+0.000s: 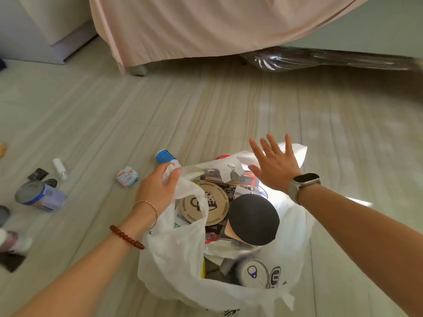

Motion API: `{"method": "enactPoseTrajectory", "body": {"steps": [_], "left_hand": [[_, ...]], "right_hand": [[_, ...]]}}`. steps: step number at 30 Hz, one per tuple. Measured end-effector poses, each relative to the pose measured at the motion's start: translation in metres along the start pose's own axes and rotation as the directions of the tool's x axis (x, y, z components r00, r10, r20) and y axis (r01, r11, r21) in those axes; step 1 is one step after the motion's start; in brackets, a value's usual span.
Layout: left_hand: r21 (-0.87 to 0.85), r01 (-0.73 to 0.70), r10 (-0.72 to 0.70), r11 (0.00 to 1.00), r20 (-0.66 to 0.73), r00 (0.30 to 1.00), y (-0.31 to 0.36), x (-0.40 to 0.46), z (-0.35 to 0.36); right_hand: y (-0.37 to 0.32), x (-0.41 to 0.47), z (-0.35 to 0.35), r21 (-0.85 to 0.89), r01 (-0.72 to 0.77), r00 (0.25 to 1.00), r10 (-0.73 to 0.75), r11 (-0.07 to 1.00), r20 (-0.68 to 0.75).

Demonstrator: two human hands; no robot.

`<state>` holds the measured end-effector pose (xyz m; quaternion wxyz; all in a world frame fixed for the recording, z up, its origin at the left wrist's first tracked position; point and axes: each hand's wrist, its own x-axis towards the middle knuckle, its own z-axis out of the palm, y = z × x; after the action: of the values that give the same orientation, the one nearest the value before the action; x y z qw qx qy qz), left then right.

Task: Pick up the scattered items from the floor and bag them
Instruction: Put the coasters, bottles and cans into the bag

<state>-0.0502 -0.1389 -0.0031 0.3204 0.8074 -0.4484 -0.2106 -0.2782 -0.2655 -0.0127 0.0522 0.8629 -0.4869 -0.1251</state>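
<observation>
Left hand (158,191), palm down, fingers curled, pinches a fold of thin white plastic; two bracelets circle its wrist. Right hand (275,164) hovers with palm down, fingers straight and spread, holding nothing; a watch sits on its wrist. Both forearms extend forward.

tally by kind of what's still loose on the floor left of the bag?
Counting only items plainly identifiable; blurred ones at the far left edge are left out.
Tins: 1, the lavender tin
Spray bottles: 1, the white spray bottle
Small packets: 1, the pastel packet
Dark sachets: 1, the black sachet
Blue-capped containers: 1, the blue-capped container
Total: 5
</observation>
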Motion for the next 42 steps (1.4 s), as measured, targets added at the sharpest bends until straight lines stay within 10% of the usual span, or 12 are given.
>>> {"method": "enactPoseTrajectory", "body": {"steps": [6, 23, 26, 36, 39, 42], "left_hand": [[0.032, 0.015, -0.014, 0.999, -0.035, 0.999, -0.034, -0.01, -0.006], [0.012, 0.313, -0.277, 0.95, -0.432, 0.858, -0.179, -0.055, -0.191], [0.047, 0.331, -0.267, 0.942, -0.493, 0.828, -0.204, -0.052, -0.222], [0.462, 0.042, 0.014, 0.886, -0.118, 0.993, -0.207, -0.023, -0.25], [0.634, -0.267, 0.199, 0.726, 0.177, 0.964, -0.209, -0.028, -0.223], [0.692, -0.386, 0.052, 0.61, 0.451, 0.891, -0.233, -0.035, -0.201]], "right_hand": [[-0.04, 0.005, 0.017, 0.273, 0.121, 0.921, -0.211, 0.954, 0.327], [-0.245, -0.032, -0.03, 0.497, 0.516, 0.756, -0.644, 0.698, 0.119], [-0.282, -0.018, -0.051, 0.462, 0.504, 0.826, -0.564, 0.73, -0.009], [-0.312, 0.04, -0.1, 0.46, 0.204, 0.969, -0.111, 0.864, -0.221], [-0.31, 0.038, -0.094, 0.339, 0.298, 0.955, -0.277, 0.892, -0.109], [-0.306, 0.028, -0.084, 0.06, 0.452, 0.867, -0.454, 0.89, 0.207]]}}
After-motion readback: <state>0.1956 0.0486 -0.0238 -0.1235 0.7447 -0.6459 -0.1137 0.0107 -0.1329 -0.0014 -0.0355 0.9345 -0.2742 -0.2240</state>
